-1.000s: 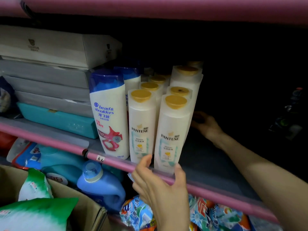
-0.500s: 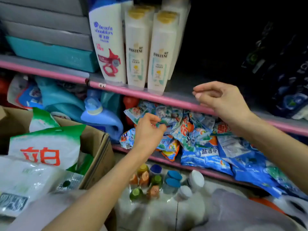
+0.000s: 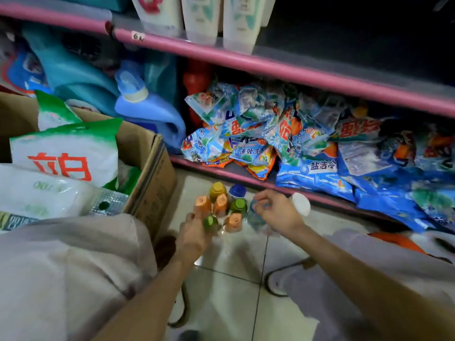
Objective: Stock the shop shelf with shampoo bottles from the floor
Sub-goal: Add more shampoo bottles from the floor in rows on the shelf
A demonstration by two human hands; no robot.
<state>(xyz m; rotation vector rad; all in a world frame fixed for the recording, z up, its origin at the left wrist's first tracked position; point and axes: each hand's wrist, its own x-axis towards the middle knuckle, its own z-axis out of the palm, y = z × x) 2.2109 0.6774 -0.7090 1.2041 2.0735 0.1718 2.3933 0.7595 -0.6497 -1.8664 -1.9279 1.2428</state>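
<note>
Both hands were down at the floor bottles (image 3: 222,205): left hand (image 3: 194,233) gripped a green-capped bottle (image 3: 210,222), right hand (image 3: 275,211) pinched a blue-capped one (image 3: 256,212).

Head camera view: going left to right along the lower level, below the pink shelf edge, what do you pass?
Cardboard box holding green-and-white bags → blue detergent jug → red bottle → heap of blue and orange packets.

Bottles (image 3: 222,207) on floor (image 3: 229,262) before bottom shelf (image 3: 246,179), box (image 3: 150,168) left, sachets (image 3: 283,139) seemingly piled behind.
</note>
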